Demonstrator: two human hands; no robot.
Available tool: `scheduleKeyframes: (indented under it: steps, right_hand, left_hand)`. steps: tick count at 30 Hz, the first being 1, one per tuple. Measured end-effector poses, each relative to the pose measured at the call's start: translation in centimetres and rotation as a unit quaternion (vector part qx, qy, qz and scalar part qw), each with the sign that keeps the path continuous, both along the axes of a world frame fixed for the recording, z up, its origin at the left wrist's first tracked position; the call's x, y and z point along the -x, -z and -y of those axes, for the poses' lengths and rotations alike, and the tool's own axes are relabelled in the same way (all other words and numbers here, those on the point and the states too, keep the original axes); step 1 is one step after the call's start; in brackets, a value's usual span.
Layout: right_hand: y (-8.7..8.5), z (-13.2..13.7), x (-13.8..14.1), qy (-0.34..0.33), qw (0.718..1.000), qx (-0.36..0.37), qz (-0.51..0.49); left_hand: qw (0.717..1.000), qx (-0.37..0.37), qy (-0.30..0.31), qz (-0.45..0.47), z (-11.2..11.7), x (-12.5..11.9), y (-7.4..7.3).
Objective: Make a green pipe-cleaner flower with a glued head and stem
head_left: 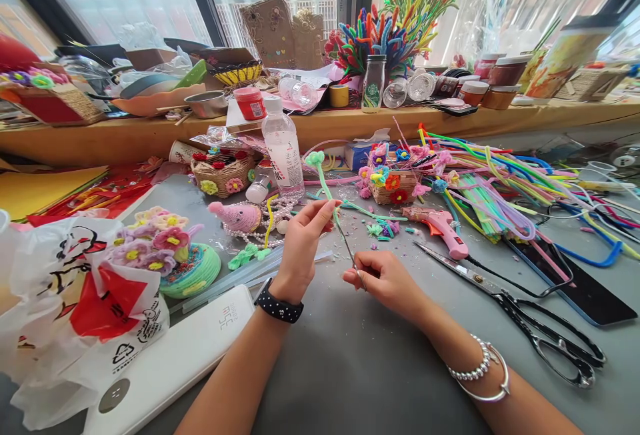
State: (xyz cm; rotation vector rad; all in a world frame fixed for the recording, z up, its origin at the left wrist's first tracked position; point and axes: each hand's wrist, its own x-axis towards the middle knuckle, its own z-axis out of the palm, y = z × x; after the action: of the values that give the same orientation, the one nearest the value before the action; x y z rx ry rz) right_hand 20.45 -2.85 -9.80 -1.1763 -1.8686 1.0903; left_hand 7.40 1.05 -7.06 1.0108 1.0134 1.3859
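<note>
My left hand [307, 241], closed in a pinch, grips the stem of a mint-green pipe-cleaner flower [316, 160]. The fuzzy green bloom tilts up and to the left above the fingers. Below them a thin dark wire stem [345, 241] runs down to my right hand [383, 276], whose thumb and fingers are closed on its lower end. Just beyond the hands lie green and purple pipe-cleaner scraps [383, 229]. To the right rest a pink hot glue gun [443, 227] and large black-handled scissors [505, 298], both untouched.
A plastic bottle [283, 148], a pink crocheted piece [235, 217] and flower-trimmed baskets [395, 188] stand behind my hands. Loose pipe cleaners [495, 201] pile up at right, over a dark phone [575, 281]. At left are a white power bank [175, 361] and a plastic bag [90, 301].
</note>
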Motion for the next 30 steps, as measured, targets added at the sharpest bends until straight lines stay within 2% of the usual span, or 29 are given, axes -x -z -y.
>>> scheduleKeyframes:
  steps: [7, 10, 18, 22, 30]
  right_hand:
    - [0.47, -0.21, -0.01, 0.007, 1.000, 0.008, -0.011]
    - [0.43, -0.21, -0.12, -0.013, 1.000, 0.017, -0.004]
    - [0.39, -0.06, -0.26, -0.051, 0.998, 0.020, 0.008]
    - [0.36, -0.02, -0.22, -0.039, 0.999, 0.021, 0.009]
    - [0.38, -0.06, 0.09, 0.001, 1.000, -0.003, -0.018]
  left_hand:
    - [1.000, -0.011, -0.009, -0.007, -0.07, 0.16, -0.10]
    - [1.000, -0.009, -0.005, -0.006, -0.06, 0.22, -0.05]
    - [0.999, -0.006, 0.049, -0.021, 0.05, 0.10, 0.23]
    - [0.997, -0.008, 0.073, -0.031, 0.03, 0.15, 0.34]
    - [0.999, -0.006, 0.041, -0.008, -0.08, 0.27, 0.13]
